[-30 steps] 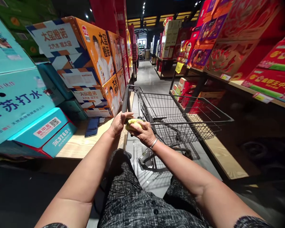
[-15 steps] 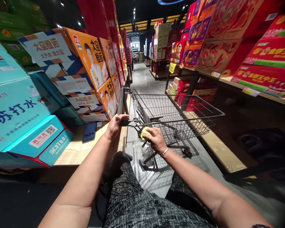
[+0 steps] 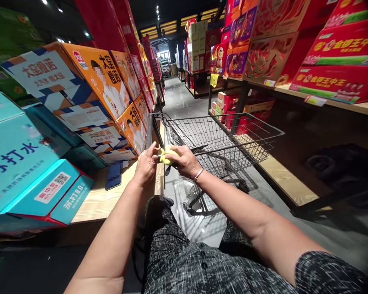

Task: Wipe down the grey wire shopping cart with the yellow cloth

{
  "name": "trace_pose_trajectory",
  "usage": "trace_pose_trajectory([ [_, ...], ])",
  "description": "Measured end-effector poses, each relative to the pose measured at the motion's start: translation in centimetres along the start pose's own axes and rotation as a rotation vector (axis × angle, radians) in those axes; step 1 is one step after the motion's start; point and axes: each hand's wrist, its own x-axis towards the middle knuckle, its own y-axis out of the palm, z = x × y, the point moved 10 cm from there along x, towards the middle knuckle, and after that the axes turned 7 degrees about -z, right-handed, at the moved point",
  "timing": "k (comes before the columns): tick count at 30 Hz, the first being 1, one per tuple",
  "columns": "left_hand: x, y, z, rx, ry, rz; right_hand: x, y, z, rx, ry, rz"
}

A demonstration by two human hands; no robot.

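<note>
A black wire shopping cart stands in the aisle in front of me. My right hand is closed on a yellow cloth and presses it against the cart's handle bar. My left hand is curled around the same bar just left of the cloth, touching it. The bar itself is mostly hidden under both hands. The cart's basket holds nothing that I can see.
Stacked teal and orange cartons fill the wooden shelf on my left, with a dark phone lying on it. Red gift boxes line the shelves on the right. The glossy aisle floor runs ahead.
My right hand with the yellow cloth moved from lower on the cart frame back up and left to the handle bar beside my left hand. My view tilted down slightly.
</note>
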Motion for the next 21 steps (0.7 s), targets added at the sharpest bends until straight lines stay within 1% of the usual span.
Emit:
trace_pose_trajectory([
  [2,0.0,0.6,-0.5,0.192,0.042,0.038,-2.3,-1.1,-4.1,-0.03,0.115,0.063],
  [4,-0.1,0.8,-0.9,0.36,0.06,0.052,-4.7,-2.5,-8.7,-0.107,0.245,0.137],
  [5,-0.1,0.9,-1.1,0.419,0.056,0.052,-5.9,-3.5,-11.1,-0.158,0.319,0.158],
  [7,0.0,1.0,-1.3,0.499,0.035,0.061,-7.8,-5.8,-15.3,-0.257,0.484,0.153],
  [9,0.3,1.3,-1.5,0.561,0.02,0.094,-8.8,-7.6,-18.0,-0.32,0.621,0.131],
  [10,0.4,1.7,-1.8,0.584,0.024,0.119,-8.9,-8.1,-18.5,-0.336,0.667,0.122],
  [11,0.7,2.1,-2.1,0.596,0.038,0.147,-8.8,-8.2,-18.5,-0.345,0.697,0.118],
  [13,1.1,3.4,-3.1,0.579,0.086,0.207,-7.9,-7.4,-17.1,-0.342,0.706,0.118],
  [15,1.5,4.9,-4.4,0.531,0.143,0.256,-6.4,-5.8,-14.2,-0.314,0.649,0.125],
  [18,1.9,6.8,-5.8,0.529,0.192,0.293,-4.2,-2.5,-8.9,-0.243,0.498,0.174],
  [20,2.1,7.5,-6.0,0.562,0.201,0.302,-3.4,-1.0,-6.7,-0.206,0.43,0.204],
  [21,2.1,7.7,-5.9,0.576,0.203,0.306,-3.2,-0.5,-6.3,-0.191,0.412,0.213],
])
